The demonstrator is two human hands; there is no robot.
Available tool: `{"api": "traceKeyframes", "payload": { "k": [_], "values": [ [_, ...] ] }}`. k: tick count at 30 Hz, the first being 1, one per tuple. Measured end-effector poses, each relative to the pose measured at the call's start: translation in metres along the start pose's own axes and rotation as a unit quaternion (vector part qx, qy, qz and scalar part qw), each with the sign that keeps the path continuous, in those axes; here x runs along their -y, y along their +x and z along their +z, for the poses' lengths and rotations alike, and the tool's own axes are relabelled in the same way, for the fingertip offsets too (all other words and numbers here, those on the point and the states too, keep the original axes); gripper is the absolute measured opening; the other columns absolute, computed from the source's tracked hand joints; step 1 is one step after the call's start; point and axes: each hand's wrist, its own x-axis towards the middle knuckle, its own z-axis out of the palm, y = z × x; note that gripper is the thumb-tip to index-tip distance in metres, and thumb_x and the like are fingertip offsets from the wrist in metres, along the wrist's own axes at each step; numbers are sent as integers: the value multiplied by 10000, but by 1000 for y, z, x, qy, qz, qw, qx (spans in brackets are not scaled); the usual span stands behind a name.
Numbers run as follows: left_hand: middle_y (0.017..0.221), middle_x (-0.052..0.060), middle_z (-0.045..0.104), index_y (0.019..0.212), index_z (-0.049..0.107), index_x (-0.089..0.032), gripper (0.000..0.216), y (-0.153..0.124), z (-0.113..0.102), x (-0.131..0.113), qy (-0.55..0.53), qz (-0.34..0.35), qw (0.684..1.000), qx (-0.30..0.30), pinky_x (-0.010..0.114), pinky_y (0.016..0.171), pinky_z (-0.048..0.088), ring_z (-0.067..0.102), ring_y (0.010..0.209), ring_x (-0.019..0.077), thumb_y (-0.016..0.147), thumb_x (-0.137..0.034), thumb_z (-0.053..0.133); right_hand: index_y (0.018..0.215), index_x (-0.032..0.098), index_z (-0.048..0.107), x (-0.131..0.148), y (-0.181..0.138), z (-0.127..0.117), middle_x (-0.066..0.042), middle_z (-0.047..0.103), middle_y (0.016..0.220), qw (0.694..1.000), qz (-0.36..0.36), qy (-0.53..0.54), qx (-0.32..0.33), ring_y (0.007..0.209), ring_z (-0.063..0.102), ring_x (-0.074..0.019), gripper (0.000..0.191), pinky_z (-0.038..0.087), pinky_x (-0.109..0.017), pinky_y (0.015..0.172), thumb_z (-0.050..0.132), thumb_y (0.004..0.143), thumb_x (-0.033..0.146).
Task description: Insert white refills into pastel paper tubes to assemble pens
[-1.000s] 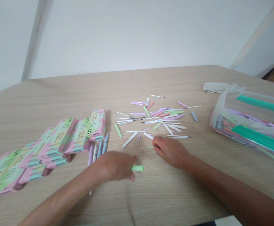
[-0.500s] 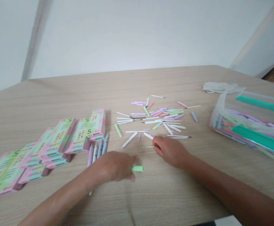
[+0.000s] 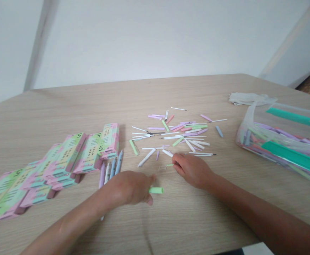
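My left hand (image 3: 136, 187) is closed around a light green pen barrel (image 3: 156, 190); its open end sticks out to the right. Farther right, my right hand (image 3: 191, 170) is pinched low over the table on a thin green pen part (image 3: 170, 165), most of it hidden by the fingers. Just left of that tip is a small clear piece (image 3: 162, 168), too faint to make out. A white pen barrel (image 3: 167, 153) lies against the right fingertips. Several assembled pens (image 3: 113, 168), purple, white and blue, lie in a row behind my left wrist, partly covered by it.
Loose barrels and white refills (image 3: 181, 132) are scattered beyond my hands. Stacked pink and green boxes (image 3: 67, 152) stand at the left. At the right is a clear plastic container (image 3: 247, 143) with pen parts inside, with a white cloth (image 3: 250, 98) behind it.
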Motion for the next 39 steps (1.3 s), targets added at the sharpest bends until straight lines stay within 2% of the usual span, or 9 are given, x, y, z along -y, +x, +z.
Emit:
{"api": "traceKeyframes", "payload": {
  "k": [30, 34, 39],
  "values": [
    [1032, 127, 668, 1339, 394, -229, 622, -1, 1, -1, 5, 2, 1000, -8, 312, 647, 474, 631, 877, 281, 777, -402, 597, 912, 195, 511, 3, -2, -1, -33, 609, 873, 1000, -10, -14, 6, 773, 541, -145, 99, 276, -251, 618, 430, 889, 247],
    [1000, 116, 677, 1312, 428, -227, 588, -1, 1, -1, 5, 5, 1000, -10, 301, 637, 471, 636, 859, 273, 773, -388, 597, 906, 194, 511, 3, -2, -1, -29, 607, 869, 1000, -13, -12, 1, 771, 541, -144, 93, 280, -248, 622, 435, 886, 244],
    [1037, 126, 667, 1334, 401, -222, 604, -1, -2, -2, 13, 3, 1000, 4, 303, 641, 477, 634, 878, 274, 782, -384, 587, 909, 195, 516, 3, -2, -2, -34, 606, 879, 1000, -14, -14, 9, 789, 541, -147, 108, 288, -248, 635, 426, 897, 252]
  ]
}}
